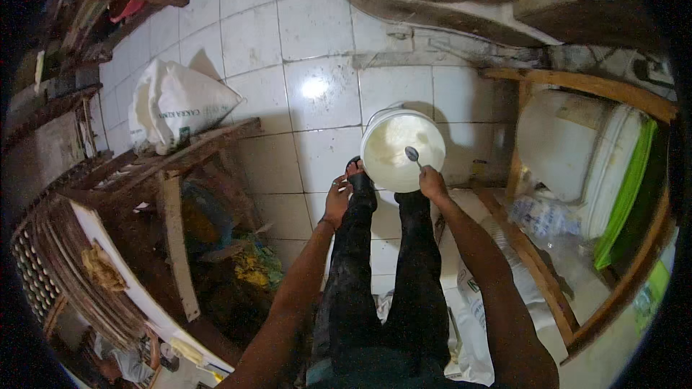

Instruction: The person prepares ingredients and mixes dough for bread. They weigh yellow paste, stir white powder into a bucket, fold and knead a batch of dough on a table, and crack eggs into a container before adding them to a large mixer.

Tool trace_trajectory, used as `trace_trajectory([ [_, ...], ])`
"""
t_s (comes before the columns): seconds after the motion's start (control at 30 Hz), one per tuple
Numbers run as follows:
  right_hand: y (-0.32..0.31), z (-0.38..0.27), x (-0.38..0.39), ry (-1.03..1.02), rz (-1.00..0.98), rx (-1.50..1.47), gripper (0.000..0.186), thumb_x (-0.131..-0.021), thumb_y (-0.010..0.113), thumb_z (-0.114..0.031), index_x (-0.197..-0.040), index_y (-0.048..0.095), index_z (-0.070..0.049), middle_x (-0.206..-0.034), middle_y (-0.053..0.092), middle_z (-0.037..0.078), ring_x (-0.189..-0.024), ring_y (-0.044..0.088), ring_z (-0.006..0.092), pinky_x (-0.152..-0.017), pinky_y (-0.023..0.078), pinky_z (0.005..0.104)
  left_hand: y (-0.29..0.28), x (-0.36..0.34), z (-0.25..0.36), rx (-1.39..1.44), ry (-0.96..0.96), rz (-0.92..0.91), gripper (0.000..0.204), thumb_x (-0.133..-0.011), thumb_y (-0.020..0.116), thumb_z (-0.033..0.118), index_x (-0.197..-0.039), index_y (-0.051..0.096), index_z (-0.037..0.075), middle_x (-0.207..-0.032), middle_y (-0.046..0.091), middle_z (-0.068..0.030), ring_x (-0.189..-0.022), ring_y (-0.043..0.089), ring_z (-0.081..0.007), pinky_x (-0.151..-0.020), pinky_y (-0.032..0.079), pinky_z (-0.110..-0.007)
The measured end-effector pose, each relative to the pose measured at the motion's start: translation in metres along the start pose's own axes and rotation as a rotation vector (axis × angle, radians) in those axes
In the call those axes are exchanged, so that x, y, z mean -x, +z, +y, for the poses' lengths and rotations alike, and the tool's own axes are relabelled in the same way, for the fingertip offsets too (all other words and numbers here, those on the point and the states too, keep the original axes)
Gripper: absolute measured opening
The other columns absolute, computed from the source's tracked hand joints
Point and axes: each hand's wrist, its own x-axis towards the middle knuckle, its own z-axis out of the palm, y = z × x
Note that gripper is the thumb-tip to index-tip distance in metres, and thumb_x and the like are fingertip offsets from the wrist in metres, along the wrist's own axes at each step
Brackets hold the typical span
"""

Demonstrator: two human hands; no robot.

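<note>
A white round bucket (pixel 368 145) stands on the tiled floor just beyond my feet. Inside it lies a pale, whitish content whose kind I cannot make out. My right hand (pixel 432 183) is closed around the handle of a metal spoon (pixel 411 153) at the bucket's near right rim. The spoon's bowl is over the pale content; whether it touches it I cannot tell. My left hand (pixel 337 200) hangs beside my left shin, left of the bucket and apart from it, with loosely bent fingers and nothing visible in them.
A white printed sack (pixel 176 104) rests behind a wooden frame (pixel 173 162) on the left. At right, a wooden rack (pixel 530 248) holds a whitish container (pixel 559 140) and green edging (pixel 627 194). A large curved basin-like object (pixel 425 11) is at the top. Someone in grey (pixel 130 356) shows lower left.
</note>
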Motion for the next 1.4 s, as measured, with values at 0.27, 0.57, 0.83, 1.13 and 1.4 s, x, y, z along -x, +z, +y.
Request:
trace_trajectory([
  [0.27, 0.116, 0.031, -0.108, -0.061, -0.130, 0.412, 0.019, -0.082, 0.042, -0.016, -0.085, 0.053, 0.000, -0.076, 0.060, 0.019, -0.072, 0.061, 0.0333, -0.062, 0.050, 0.0426, 0.057, -0.101, -0.098, 0.411, 0.182, 0.050, 0.067, -0.080, 0.060, 0.008, -0.133, 0.020, 0.011, -0.121, 0.038, -0.0098, -0.105, 0.045, -0.0184, -0.088, 0.039, -0.030],
  [0.57, 0.161, 0.047, -0.105, -0.124, -0.280, 0.352, 0.021, -0.082, 0.042, -0.015, -0.086, 0.053, 0.002, -0.079, 0.059, 0.022, -0.074, 0.058, 0.0379, -0.068, 0.047, 0.0461, 0.067, -0.090, -0.093, 0.402, 0.230, 0.137, 0.059, -0.079, 0.057, 0.003, -0.130, 0.028, 0.007, -0.103, 0.049, -0.0113, -0.093, 0.051, -0.0178, -0.084, 0.042, -0.030],
  [0.83, 0.164, 0.051, -0.109, -0.432, -0.301, 0.108, 0.020, -0.080, 0.043, -0.016, -0.075, 0.053, 0.002, -0.075, 0.056, 0.022, -0.075, 0.054, 0.0400, -0.070, 0.041, 0.0484, 0.065, -0.102, -0.107, 0.416, 0.332, 0.073, 0.062, -0.078, 0.058, 0.003, -0.131, 0.026, 0.009, -0.116, 0.044, -0.0149, -0.095, 0.048, -0.0195, -0.084, 0.041, -0.030],
  [1.13, 0.046, -0.001, -0.033, 0.141, -0.525, -0.671, 0.025, -0.086, 0.044, -0.022, -0.098, 0.059, -0.006, -0.056, 0.034, -0.004, -0.046, 0.032, 0.0067, -0.044, 0.032, 0.0224, 0.030, -0.070, -0.075, -0.092, 0.085, 0.313, 0.062, -0.079, 0.062, 0.025, -0.126, 0.032, -0.001, -0.111, 0.049, -0.0156, -0.095, 0.053, -0.0219, -0.062, 0.048, -0.036],
  [1.4, -0.096, -0.039, 0.147, 0.241, -0.530, -1.305, 0.022, -0.088, 0.041, -0.017, -0.098, 0.056, -0.006, -0.054, 0.032, -0.006, -0.045, 0.030, 0.0049, -0.043, 0.030, 0.0222, -0.094, 0.064, -0.076, -0.073, 0.080, 0.263, 0.039, -0.079, 0.059, 0.018, -0.110, 0.048, -0.002, -0.103, 0.054, -0.0132, -0.088, 0.053, -0.0177, -0.072, 0.043, -0.029],
])
